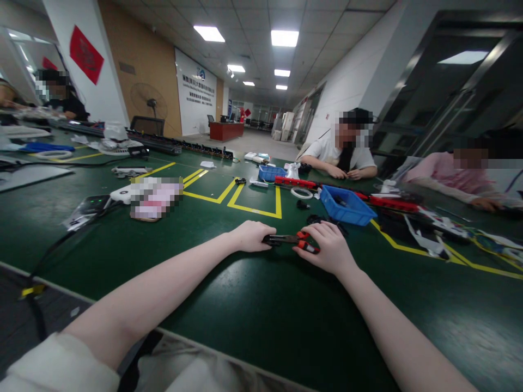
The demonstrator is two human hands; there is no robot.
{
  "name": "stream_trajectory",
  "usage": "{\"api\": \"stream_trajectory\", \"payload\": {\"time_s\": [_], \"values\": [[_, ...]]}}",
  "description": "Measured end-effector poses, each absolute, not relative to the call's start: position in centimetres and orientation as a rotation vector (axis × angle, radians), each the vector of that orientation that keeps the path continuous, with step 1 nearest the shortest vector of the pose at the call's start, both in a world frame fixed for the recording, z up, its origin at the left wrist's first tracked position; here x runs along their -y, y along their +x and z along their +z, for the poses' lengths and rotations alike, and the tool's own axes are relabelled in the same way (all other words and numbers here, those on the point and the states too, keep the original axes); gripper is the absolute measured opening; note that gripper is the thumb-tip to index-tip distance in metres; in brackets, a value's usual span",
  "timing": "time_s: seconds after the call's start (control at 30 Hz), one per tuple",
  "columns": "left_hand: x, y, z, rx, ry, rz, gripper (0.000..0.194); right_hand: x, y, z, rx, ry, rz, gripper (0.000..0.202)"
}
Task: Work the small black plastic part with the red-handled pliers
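Observation:
My right hand [329,247] is closed on the red-and-black handles of a pair of pliers [300,242], whose jaws point left. At the tip of those jaws is a small black piece [269,239], pinched in the fingers of my left hand [250,236]. Its exact kind is too small to make out. Both hands are just above the green table [245,305], in front of me. Some black parts [321,219] lie on the table just beyond my right hand.
A blue bin [347,206] stands beyond my right hand, with a smaller blue bin [272,173] further back. Red strips [302,182] run across the far side. A phone [157,201] lies at the left. A person [347,147] sits opposite, and another in pink [445,169] at the right.

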State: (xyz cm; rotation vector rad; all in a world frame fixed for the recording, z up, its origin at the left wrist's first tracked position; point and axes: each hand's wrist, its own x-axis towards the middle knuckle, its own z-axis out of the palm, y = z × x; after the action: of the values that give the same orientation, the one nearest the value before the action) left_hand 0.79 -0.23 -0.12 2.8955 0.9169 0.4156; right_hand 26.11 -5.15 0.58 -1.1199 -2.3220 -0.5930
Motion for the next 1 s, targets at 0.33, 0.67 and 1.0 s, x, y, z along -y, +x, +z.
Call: {"api": "stream_trajectory", "payload": {"time_s": [0.33, 0.67, 1.0], "values": [[0.19, 0.59, -0.38, -0.86, 2.908, 0.453, 0.02, 5.42, 26.08, 0.85, 2.242, -1.153, -0.534, 0.035], [0.24, 0.56, -0.24, -0.825, 2.927, 0.487, 0.019, 5.23, 26.19, 0.68, 2.262, -1.146, -0.543, 0.036], [0.39, 0.58, 0.23, -0.773, 2.923, 0.434, 0.052, 4.96, 26.34, 0.48, 2.276, -1.122, -0.528, 0.036]]}}
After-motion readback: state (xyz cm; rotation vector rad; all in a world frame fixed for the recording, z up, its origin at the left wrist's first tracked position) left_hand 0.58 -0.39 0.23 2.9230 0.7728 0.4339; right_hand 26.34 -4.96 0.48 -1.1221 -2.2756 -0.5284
